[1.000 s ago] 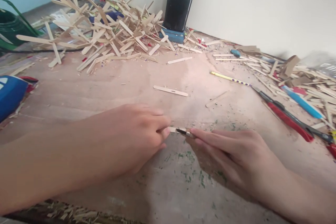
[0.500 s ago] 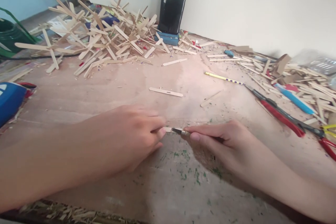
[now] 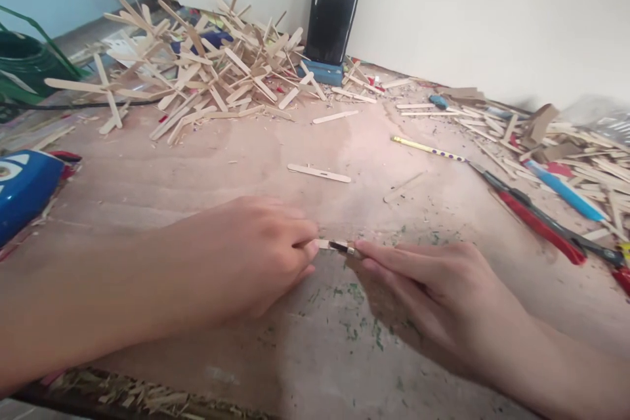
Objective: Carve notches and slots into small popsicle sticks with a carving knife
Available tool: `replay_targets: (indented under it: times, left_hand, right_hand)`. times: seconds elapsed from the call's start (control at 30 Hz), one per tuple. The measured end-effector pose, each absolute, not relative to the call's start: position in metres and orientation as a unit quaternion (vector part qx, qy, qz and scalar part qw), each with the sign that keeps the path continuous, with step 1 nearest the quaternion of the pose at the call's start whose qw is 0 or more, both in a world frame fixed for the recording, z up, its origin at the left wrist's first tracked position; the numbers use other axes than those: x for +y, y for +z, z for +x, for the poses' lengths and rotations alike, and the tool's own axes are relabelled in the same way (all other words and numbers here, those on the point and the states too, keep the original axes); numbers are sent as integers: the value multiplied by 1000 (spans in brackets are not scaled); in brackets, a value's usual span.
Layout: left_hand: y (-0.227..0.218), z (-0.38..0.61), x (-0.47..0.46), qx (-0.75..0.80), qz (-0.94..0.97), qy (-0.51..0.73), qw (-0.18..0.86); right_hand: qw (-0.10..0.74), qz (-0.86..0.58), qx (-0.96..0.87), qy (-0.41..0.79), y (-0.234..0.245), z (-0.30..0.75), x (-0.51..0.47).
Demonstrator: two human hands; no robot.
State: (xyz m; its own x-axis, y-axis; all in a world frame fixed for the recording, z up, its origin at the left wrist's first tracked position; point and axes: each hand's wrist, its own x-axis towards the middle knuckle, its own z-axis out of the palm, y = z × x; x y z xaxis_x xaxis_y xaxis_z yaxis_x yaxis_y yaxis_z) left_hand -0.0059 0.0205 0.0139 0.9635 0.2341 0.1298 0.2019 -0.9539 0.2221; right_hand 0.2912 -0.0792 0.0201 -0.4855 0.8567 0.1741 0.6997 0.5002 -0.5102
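My left hand (image 3: 275,252) is closed on a wooden craft stick (image 3: 322,244) and presses it to the tabletop; only its right end shows past my fingertips. In a pinch grip my right hand (image 3: 423,275) holds a craft knife (image 3: 350,250), its dark blade lying at the bare end of the stick. Most of the knife's handle is hidden by my fingers. Beyond both hands lies another craft stick (image 3: 319,174) with a small slot near its middle. A thin stick piece (image 3: 406,187) rests to the right of that one.
A pile of craft sticks (image 3: 216,72) fills the back left, beside a propped phone (image 3: 337,6) on a blue stand. Rightward lie a yellow pencil (image 3: 428,149), red-handled scissors (image 3: 541,226), a blue tool (image 3: 564,190) and more sticks. Green flecks dot the wooden table (image 3: 236,361).
The view has shifted slightly, so everything sits a little further right. The knife blade stays by the stick's end, and both hands keep their grips.
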Motion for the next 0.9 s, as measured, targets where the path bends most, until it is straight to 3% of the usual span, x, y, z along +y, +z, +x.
replay_targets:
  times: [0.1, 0.4, 0.53, 0.77, 0.9]
  left_hand:
    - [12, -6, 21, 111, 987, 63, 99]
    - [13, -2, 21, 111, 989, 24, 91]
    - [13, -5, 24, 109, 988, 67, 91]
    - [16, -3, 28, 96, 984, 116, 95]
    - [17, -3, 27, 89, 985, 112, 94]
  right_hand:
    - [223, -479, -801, 282, 26, 287, -74]
    - [147, -530, -759, 348, 34, 293, -68]
    - [131, -508, -796, 301, 30, 297, -66]
    - [173, -449, -870, 112, 25, 299, -70]
    - [150, -448, -873, 122, 27, 300, -73]
